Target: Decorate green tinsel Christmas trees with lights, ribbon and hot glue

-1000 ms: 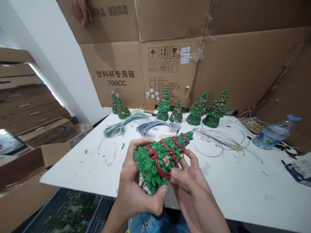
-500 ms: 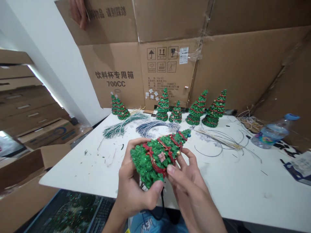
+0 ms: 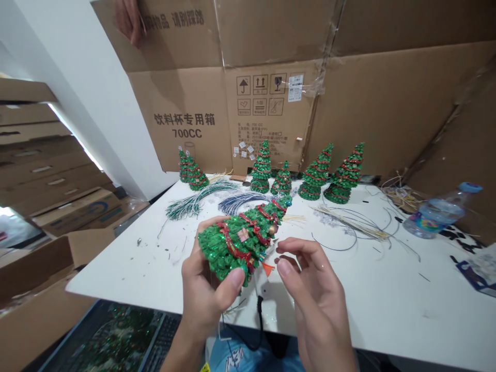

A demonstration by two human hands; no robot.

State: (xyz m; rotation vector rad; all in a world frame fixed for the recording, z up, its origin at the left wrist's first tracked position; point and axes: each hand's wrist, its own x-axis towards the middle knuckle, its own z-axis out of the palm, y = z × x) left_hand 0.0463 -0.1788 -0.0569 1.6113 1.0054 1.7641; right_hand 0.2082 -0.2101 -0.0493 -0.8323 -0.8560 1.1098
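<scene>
My left hand [image 3: 207,292] grips the base of a small green glittery Christmas tree [image 3: 240,240] with red garland, held tilted with its tip pointing up and right. My right hand [image 3: 310,289] has come off the tree and hovers just right of it, fingers curled and apart, holding nothing that I can see. A small orange piece [image 3: 267,267] shows below the tree between my hands. Thin wires and a black cable [image 3: 259,320] hang down under the tree.
Several finished trees [image 3: 318,173] stand at the back of the white table [image 3: 387,299] with wire bundles [image 3: 194,201], straw strands [image 3: 356,219] and a water bottle [image 3: 436,212]. Cardboard boxes [image 3: 271,103] wall the back; another person's hand [image 3: 127,20] rests on top.
My right hand let go of the tree and drew back to the right. My left hand moved the tree left and slightly up.
</scene>
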